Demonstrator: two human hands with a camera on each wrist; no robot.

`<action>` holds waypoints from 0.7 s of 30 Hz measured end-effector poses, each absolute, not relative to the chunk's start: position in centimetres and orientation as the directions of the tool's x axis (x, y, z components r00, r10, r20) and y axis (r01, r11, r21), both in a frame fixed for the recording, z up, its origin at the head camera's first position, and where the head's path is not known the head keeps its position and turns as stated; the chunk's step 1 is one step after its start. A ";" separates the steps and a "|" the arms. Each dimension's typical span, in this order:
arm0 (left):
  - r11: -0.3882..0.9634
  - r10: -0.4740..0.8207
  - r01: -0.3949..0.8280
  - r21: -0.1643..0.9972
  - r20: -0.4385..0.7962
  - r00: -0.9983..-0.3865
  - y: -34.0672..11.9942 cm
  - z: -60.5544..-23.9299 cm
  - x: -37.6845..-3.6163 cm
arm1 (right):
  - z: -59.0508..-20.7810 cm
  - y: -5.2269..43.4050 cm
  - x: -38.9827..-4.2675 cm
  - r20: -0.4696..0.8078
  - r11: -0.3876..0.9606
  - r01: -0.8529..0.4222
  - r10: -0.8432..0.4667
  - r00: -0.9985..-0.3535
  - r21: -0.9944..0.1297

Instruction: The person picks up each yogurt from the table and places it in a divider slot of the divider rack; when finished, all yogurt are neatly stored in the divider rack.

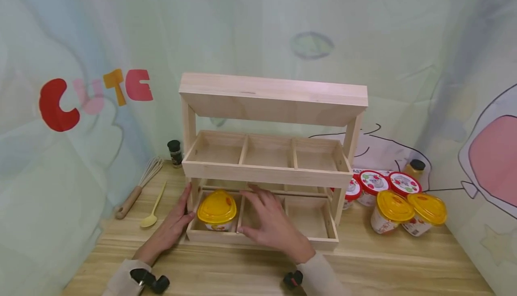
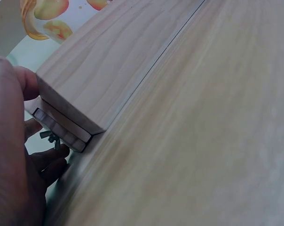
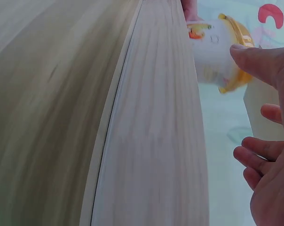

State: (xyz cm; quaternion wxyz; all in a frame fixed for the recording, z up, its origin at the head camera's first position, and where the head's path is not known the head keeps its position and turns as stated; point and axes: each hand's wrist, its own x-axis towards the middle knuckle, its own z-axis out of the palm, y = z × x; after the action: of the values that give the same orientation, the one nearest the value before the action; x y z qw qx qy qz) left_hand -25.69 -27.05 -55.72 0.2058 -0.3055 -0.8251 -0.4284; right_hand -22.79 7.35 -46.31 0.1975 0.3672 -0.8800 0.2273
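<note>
The yellow-lidded cup point(image 1: 217, 211) is seated in the leftmost compartment of the lower tray of the wooden rack point(image 1: 266, 170) on the desk point(image 1: 226, 269). The left hand point(image 1: 171, 226) is laid against the rack's left corner, fingers straight; the right hand point(image 1: 271, 224) is spread, released, over the middle compartment. The rack is best steadied while the cup is checked to be upright

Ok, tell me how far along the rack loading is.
Done: one yellow-lidded cup sits in the left bottom compartment of the wooden rack. In hand: the left hand rests at the rack's left corner, the right hand over the middle compartment, holding nothing. Left: the other cups wait on the table, right of the rack.
</note>
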 end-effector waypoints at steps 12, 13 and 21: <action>0.464 0.323 0.668 0.581 0.591 -0.739 -26.8 -54.2 -24.6 | -46.7 11.5 -22.5 0.611 0.636 -0.748 -0.521 -0.596 -0.188; 0.464 0.320 0.664 0.586 0.588 -0.743 -26.8 -54.2 -24.7 | -46.7 11.8 -22.4 0.611 0.639 -0.745 -0.518 -0.599 -0.189; 0.457 0.319 0.656 0.601 0.578 -0.751 -26.2 -53.7 -24.4 | -46.6 14.5 -21.7 0.618 0.674 -0.720 -0.498 -0.608 -0.165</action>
State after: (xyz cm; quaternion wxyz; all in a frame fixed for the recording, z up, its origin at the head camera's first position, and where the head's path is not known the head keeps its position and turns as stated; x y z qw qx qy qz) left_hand -24.43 -26.23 -53.73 0.1956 -0.2934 -0.8309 -0.4305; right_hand -21.69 14.47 -46.56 0.2728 0.3486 -0.8733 0.2035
